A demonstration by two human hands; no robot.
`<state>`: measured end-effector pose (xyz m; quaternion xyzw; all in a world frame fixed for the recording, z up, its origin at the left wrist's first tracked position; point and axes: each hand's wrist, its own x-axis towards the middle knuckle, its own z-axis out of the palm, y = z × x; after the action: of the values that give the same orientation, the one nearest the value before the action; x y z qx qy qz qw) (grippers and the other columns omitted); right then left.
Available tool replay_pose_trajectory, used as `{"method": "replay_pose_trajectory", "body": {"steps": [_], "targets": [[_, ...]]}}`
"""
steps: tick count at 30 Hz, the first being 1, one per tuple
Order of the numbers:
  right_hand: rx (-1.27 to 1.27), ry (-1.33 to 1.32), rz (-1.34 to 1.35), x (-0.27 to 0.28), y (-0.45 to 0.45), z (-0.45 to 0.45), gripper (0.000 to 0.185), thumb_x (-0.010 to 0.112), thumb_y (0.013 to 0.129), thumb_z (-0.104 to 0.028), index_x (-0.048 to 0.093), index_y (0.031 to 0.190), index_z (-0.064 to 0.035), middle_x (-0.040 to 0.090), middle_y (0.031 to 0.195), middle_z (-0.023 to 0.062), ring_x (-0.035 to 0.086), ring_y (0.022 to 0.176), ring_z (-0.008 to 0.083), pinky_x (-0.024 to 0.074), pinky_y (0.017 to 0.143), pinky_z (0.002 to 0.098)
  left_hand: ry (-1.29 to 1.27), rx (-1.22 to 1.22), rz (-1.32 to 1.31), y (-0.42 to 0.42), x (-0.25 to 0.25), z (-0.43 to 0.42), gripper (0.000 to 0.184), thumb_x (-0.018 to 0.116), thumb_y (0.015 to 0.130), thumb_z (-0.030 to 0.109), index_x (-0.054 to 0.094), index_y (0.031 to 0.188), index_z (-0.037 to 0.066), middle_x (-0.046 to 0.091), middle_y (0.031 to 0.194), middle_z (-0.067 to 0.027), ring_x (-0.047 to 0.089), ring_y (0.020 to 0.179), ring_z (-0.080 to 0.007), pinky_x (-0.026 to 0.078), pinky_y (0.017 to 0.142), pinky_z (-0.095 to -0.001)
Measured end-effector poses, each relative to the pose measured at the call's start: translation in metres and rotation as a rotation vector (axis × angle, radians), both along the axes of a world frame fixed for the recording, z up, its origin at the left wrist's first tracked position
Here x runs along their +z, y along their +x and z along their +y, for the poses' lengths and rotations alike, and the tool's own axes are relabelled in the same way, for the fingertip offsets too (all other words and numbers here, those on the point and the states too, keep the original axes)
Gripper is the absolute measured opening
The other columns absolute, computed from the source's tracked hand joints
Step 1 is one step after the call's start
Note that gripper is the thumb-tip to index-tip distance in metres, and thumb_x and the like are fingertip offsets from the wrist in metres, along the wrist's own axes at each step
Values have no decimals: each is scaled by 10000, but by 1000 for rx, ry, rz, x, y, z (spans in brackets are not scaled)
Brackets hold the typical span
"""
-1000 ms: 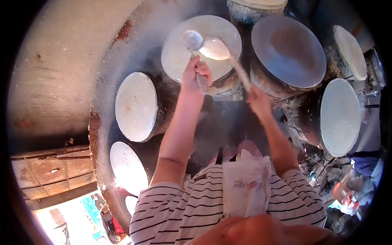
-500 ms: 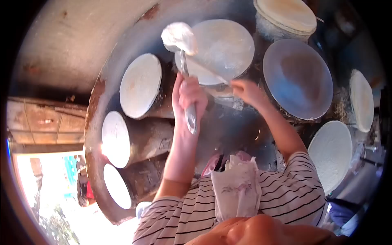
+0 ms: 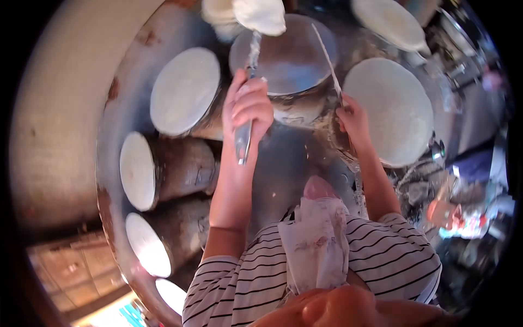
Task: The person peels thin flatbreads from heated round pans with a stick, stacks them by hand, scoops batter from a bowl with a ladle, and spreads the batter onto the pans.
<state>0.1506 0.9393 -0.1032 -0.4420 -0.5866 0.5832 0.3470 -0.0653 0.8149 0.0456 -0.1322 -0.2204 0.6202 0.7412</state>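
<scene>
My left hand (image 3: 249, 109) is wrapped around the metal handle of a ladle (image 3: 255, 49). A thick white mass of batter or dough (image 3: 261, 13) covers its head, above the far left of a bare dark round griddle (image 3: 283, 60). Closed around the lower end of a thin, pale-edged spatula (image 3: 327, 54) is my right hand (image 3: 353, 117). That spatula points up and slightly left, past the dark griddle's right edge. Close to the right hand, a wide griddle (image 3: 388, 111) carries a pale white layer.
More white-topped round griddles stand around me, including one at the left (image 3: 186, 91) and another lower left (image 3: 138, 171). A pale round stack (image 3: 219, 13) sits beyond the ladle. Clutter with a bottle (image 3: 444, 213) lies at the right. A pink shoe (image 3: 318, 188) shows below.
My view has turned right, bringing the bare dark griddle in front of my hands. The ladle has moved farther out. The spatula has swung from pointing left over a white-topped griddle to pointing up.
</scene>
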Motion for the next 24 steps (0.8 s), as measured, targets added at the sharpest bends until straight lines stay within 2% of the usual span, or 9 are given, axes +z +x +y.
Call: {"method": "replay_pose_trajectory", "body": {"steps": [2,4,5,8,14,19,22,23,24], "targets": [[-203,-27,183,-14,-5,29,477,572,770,-3,541,1246,8,578,649,48,496,431,110,428,446,236,-132,-114,-6,7,-26,55,327,482,956,239,396,694,63,412,501,-6,426,346,-94,384,318,-228],[-170,33,79,-50,-5,50,433,585,747,16,585,1179,23,626,766,85,574,527,130,475,479,246,-178,-182,107,16,-64,97,319,504,948,238,399,697,73,424,502,-10,422,347,-91,379,329,-223],[-201,-120,48,-48,-10,53,397,595,736,32,609,1133,29,630,906,96,614,629,137,496,495,262,-177,-238,154,19,-82,117,321,521,944,222,393,685,81,409,510,2,418,361,-86,376,344,-218],[-325,-190,250,-62,-20,32,375,605,726,32,618,1101,26,587,1011,110,614,715,147,506,524,284,-336,-224,198,30,-99,147,322,537,938,202,385,678,89,391,523,18,415,378,-80,377,359,-217],[-321,236,-28,-55,-67,52,495,575,651,68,573,1145,38,545,1051,195,556,963,326,450,859,378,-354,-257,335,0,-117,193,320,518,954,254,392,706,95,397,583,24,408,431,-59,343,390,-196],[-367,547,-328,-32,-84,79,461,549,662,65,588,1118,10,555,1052,195,515,988,370,436,855,409,-453,-194,745,-47,-115,227,226,523,950,186,440,770,78,376,558,31,376,406,-44,336,361,-192],[-374,490,-455,-32,-90,39,446,553,672,66,592,1109,-10,558,1068,158,518,991,363,451,842,405,-475,-155,1138,-72,-109,233,59,518,953,185,530,949,128,394,590,25,373,419,-34,326,360,-179],[-384,516,-481,-29,-108,35,459,561,671,69,591,1119,-27,552,1078,158,523,982,353,465,831,410,-457,-151,1200,-81,-114,234,243,507,954,164,509,1181,251,404,615,11,363,418,-39,316,358,-178],[-387,518,-494,-24,-126,36,420,556,699,46,595,1109,-38,548,1086,153,531,966,335,477,811,414,-418,-148,1305,-89,-118,233,312,508,952,156,456,1243,255,405,621,11,366,425,-45,317,363,-190]]}}
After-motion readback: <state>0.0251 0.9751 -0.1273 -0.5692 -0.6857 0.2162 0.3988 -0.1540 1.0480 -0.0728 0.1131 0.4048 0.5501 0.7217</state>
